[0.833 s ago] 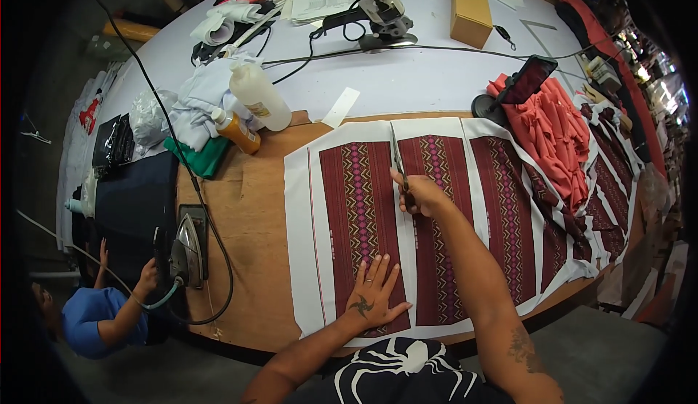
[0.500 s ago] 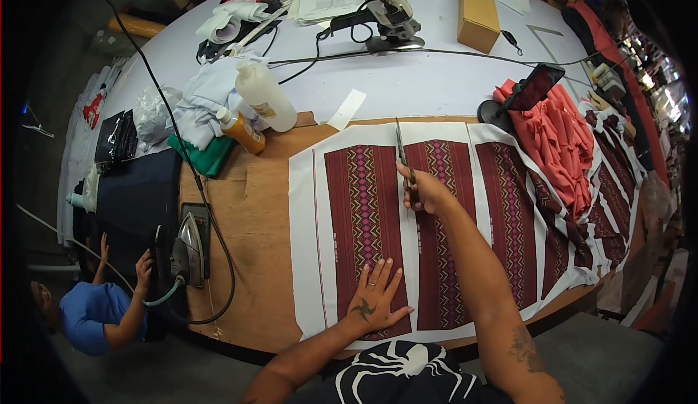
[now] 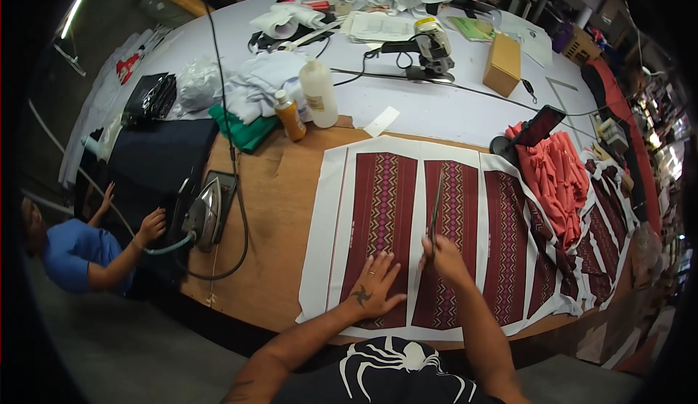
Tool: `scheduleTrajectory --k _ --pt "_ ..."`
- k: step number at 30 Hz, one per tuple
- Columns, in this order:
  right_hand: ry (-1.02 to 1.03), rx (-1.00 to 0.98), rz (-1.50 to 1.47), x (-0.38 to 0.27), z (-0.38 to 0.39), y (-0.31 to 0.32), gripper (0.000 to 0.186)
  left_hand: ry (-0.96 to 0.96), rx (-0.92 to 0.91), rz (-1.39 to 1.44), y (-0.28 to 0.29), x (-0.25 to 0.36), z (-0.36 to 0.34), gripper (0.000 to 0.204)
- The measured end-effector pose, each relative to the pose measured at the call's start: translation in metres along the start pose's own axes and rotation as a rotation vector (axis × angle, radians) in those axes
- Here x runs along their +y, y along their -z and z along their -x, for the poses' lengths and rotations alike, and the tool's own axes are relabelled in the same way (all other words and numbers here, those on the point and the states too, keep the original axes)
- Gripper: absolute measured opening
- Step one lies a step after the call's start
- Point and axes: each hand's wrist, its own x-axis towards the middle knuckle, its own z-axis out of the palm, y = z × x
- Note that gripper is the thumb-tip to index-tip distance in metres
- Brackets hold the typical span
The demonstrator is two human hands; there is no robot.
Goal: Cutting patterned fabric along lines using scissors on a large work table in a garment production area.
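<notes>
White cloth printed with maroon patterned panels is spread on the brown-covered part of the table before me. My left hand lies flat with fingers apart on the near end of the leftmost panel. In my right hand are long scissors, held over the second panel with the blades pointing away from me. The blades look nearly closed; whether they touch the cloth I cannot tell. More of this printed cloth lies bunched at the right.
Left of the cloth stands an iron with its hose and cord; a person in blue is beside it. Farther back are a white bottle, an orange bottle, a cutting machine, a cardboard box, coral cloth and a phone on a stand.
My right hand has drawn the scissors back toward me, from the white strip's far end to above the second panel. My left hand stays flat on the cloth. The whole view has shifted.
</notes>
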Motion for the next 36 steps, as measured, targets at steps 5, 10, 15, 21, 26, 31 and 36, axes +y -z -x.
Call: scheduleTrajectory --k 5,10,15,21,26,31,36 --pt "-0.203 -0.166 -0.1 0.063 0.122 -0.021 0.034 0.172 0.243 -0.078 0.016 -0.026 0.053 0.052" --pt "-0.27 -0.214 -0.132 0.104 0.16 -0.034 0.035 0.255 0.257 -0.162 0.037 -0.055 0.127 0.047" --pt "-0.289 -0.284 0.005 0.085 0.181 -0.04 0.037 0.198 0.213 -0.154 0.059 -0.06 0.16 0.049" --pt "-0.24 -0.547 0.009 0.094 0.192 -0.034 0.041 0.138 0.27 -0.155 0.057 -0.063 0.169 0.048" --pt "-0.211 -0.692 0.131 0.108 0.21 -0.016 0.044 0.138 0.307 -0.167 0.054 -0.063 0.168 0.047" --pt "-0.235 -0.701 0.167 0.109 0.228 -0.015 0.05 0.132 0.299 -0.172 0.053 -0.062 0.17 0.046" --pt "-0.248 -0.644 0.075 0.104 0.248 -0.013 0.048 0.098 0.305 -0.142 0.054 -0.064 0.164 0.047"
